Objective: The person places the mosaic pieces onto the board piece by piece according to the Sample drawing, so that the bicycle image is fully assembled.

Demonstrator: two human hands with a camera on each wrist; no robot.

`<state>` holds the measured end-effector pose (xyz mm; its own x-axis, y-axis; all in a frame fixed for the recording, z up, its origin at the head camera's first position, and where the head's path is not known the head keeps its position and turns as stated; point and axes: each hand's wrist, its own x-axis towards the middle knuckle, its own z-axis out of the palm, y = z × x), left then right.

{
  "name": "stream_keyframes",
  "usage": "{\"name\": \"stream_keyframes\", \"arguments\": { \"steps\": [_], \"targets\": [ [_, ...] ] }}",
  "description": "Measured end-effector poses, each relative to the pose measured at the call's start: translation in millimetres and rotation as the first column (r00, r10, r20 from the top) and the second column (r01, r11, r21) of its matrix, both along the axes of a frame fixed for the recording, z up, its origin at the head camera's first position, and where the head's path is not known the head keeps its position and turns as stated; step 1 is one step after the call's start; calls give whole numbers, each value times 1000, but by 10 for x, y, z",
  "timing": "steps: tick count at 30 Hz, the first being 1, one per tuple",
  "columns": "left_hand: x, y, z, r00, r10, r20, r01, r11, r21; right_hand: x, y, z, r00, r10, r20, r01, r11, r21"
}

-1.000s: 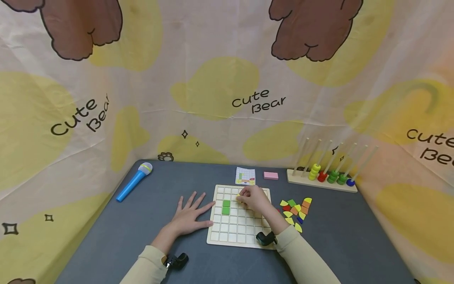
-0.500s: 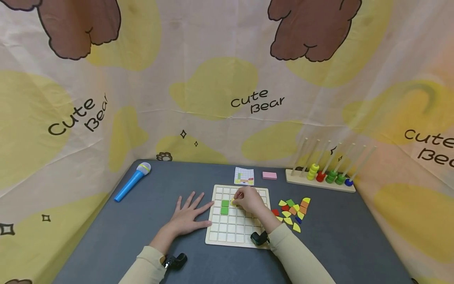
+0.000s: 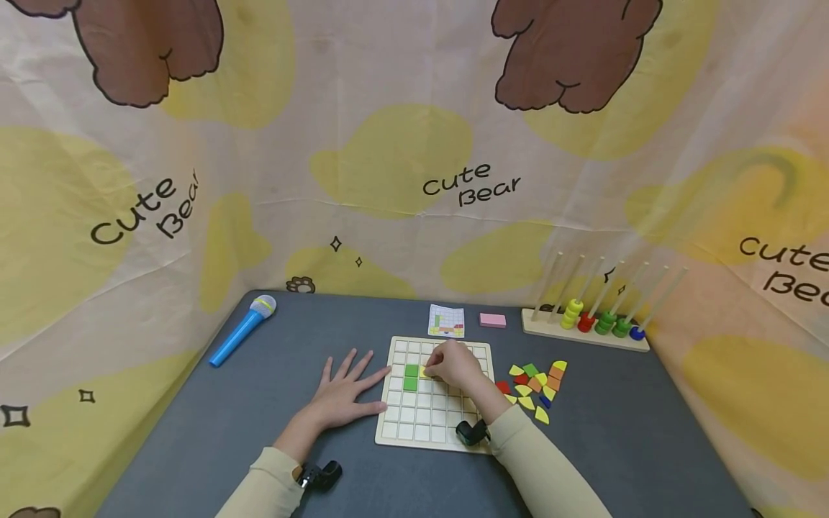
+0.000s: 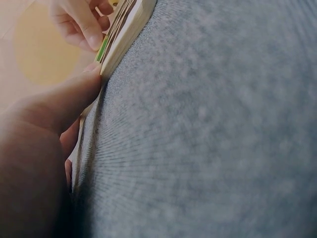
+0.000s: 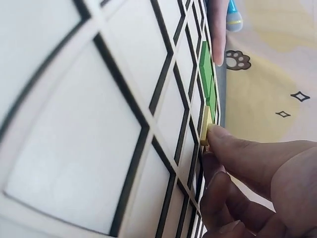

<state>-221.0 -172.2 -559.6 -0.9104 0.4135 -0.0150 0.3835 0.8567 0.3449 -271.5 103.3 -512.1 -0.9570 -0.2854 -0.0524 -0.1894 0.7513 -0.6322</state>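
Note:
In the head view a wooden grid board (image 3: 422,415) with white cells lies on the dark table. Two green square tiles (image 3: 411,378) sit in its cells, one behind the other. My right hand (image 3: 457,365) is over the board and pinches a small yellow tile (image 5: 205,126) between thumb and fingers, down at a cell beside the green tiles. Its fingers hide part of that tile's outline. My left hand (image 3: 343,396) lies spread on the table, thumb tip and a fingertip at the board's left edge. The left wrist view shows that thumb (image 4: 74,96) against the rim.
Loose coloured tiles (image 3: 535,384), several of them yellow, lie right of the board. Behind it are a printed pattern card (image 3: 446,321) and a pink block (image 3: 493,321). A peg counting frame (image 3: 586,332) stands back right; a blue toy microphone (image 3: 242,332) lies back left.
My right hand has moved slightly left and toward me with the yellow tile, which is now lower, beside the green tiles. My left hand has stayed in place.

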Motion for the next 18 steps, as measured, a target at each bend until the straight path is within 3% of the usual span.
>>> {"name": "stream_keyframes", "arguments": {
  "steps": [7, 18],
  "targets": [
    [6, 5, 36, 1000, 7, 22, -7, 1000, -5, 44, 41, 104, 999, -33, 6, 33, 999, -40],
    [-6, 12, 82, 1000, -1, 29, 3, 999, -44, 155, 209, 404, 994, -104, -18, 101, 988, -120]
  ]
}}
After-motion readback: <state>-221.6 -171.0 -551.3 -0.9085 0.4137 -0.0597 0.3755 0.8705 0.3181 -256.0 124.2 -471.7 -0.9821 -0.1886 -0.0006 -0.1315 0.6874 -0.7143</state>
